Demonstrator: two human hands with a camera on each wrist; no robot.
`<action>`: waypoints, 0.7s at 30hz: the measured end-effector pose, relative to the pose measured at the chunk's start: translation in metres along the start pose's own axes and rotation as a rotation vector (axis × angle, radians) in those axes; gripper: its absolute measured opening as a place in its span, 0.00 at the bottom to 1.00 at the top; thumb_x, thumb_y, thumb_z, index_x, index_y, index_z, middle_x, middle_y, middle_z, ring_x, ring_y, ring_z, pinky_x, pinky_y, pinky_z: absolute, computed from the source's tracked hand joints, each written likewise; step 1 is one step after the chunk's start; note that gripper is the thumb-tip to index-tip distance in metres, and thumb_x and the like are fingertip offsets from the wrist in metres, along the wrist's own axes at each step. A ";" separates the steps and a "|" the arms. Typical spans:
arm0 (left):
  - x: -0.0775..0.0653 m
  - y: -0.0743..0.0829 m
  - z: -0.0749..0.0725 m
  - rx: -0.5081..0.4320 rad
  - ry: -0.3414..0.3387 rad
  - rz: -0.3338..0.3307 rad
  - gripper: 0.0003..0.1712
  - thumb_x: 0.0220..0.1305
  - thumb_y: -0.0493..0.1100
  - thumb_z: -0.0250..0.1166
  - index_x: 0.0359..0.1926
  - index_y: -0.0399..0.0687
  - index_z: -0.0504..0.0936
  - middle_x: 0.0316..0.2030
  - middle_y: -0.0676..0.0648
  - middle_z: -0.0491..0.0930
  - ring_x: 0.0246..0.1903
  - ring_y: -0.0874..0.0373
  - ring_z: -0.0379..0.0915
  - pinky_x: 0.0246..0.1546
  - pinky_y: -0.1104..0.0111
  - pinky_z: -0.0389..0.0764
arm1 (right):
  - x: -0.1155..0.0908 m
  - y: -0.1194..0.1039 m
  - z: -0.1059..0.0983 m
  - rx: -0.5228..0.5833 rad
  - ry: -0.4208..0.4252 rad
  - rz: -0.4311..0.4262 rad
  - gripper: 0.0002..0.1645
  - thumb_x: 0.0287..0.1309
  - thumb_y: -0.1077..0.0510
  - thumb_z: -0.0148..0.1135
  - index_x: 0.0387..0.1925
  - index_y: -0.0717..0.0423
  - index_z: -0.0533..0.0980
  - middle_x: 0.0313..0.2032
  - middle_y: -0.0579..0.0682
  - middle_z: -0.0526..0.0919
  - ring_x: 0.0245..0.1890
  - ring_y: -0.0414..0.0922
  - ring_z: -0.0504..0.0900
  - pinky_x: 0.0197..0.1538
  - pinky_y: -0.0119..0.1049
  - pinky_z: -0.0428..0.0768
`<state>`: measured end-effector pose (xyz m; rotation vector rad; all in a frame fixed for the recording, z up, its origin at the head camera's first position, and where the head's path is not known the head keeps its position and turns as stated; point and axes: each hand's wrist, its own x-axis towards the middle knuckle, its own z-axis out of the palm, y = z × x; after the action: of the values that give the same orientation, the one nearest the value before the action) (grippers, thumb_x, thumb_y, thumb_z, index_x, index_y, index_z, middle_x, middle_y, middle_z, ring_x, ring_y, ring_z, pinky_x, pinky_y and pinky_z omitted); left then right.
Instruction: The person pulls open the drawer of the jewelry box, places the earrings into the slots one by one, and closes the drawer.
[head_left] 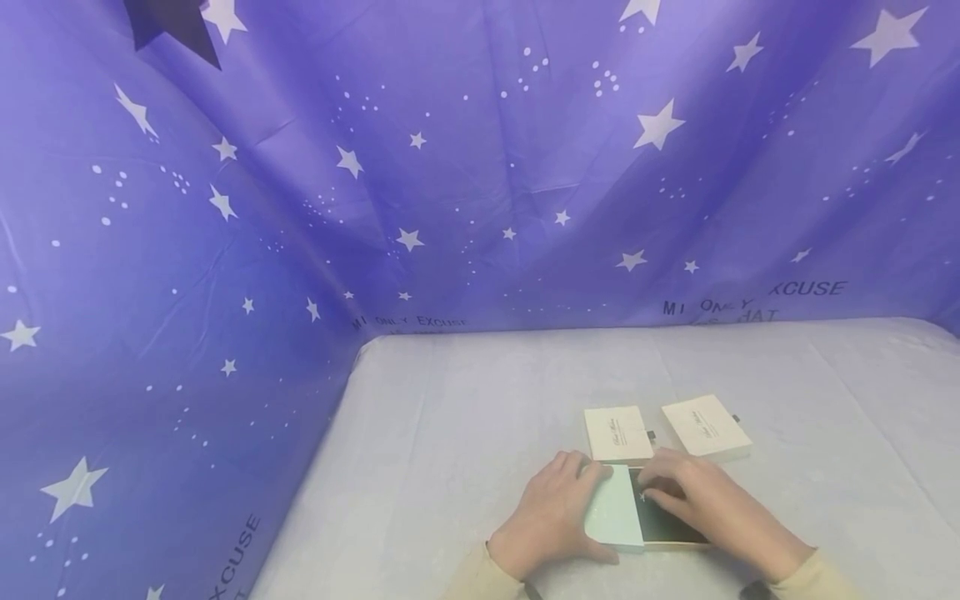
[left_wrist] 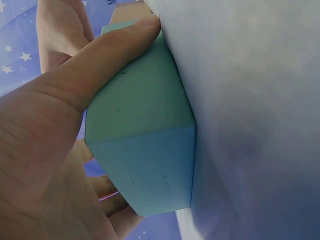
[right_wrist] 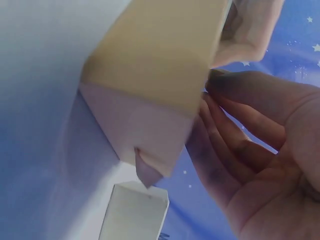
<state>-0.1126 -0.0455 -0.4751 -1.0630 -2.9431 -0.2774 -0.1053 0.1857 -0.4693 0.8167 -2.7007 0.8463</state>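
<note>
My left hand (head_left: 547,512) grips the mint-green sleeve of a flat box (head_left: 617,508), thumb along its near side and fingers over the far side. Out of the sleeve's right end extends a drawer with a black lining (head_left: 663,521); the right wrist view shows its beige outer wall (right_wrist: 145,55) and a small pull tab (right_wrist: 147,169). My right hand (head_left: 697,492) is over the drawer, thumb and forefinger pinched together at a tiny silvery piece (head_left: 642,497). The fingers hide part of the lining.
Two cream boxes with dark lettering lie just beyond the green one: a left box (head_left: 617,429) and a right box (head_left: 705,425), each with a dark tab. A pale cloth (head_left: 450,417) covers the table. Purple star-patterned curtains (head_left: 480,167) hang behind and at left.
</note>
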 end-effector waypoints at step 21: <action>-0.001 0.000 0.001 0.011 0.035 0.015 0.56 0.31 0.73 0.78 0.63 0.59 0.70 0.50 0.59 0.70 0.49 0.68 0.65 0.46 0.81 0.71 | -0.014 0.018 -0.015 -0.132 0.089 0.070 0.15 0.40 0.66 0.75 0.30 0.46 0.82 0.30 0.35 0.82 0.32 0.35 0.81 0.39 0.40 0.84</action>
<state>-0.1119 -0.0460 -0.4758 -1.0678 -2.9007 -0.2765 -0.1032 0.2133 -0.4701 0.6444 -2.6864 0.6918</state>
